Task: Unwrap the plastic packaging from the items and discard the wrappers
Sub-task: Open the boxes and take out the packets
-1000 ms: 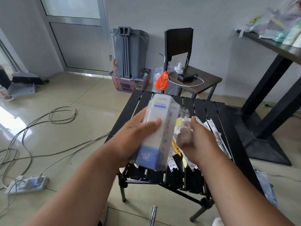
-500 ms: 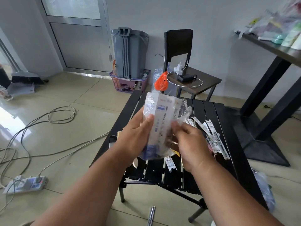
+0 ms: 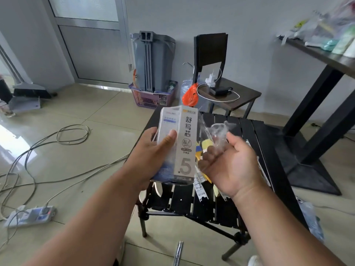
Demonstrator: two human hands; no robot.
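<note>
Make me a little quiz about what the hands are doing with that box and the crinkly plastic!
1. True or false: the left hand grips the white box.
2. What does the right hand pinch? A) a cable B) the clear plastic wrapper C) a pen
3. Fill in: the box is held above the black slatted ____.

Key: 1 true; 2 B; 3 table.
</note>
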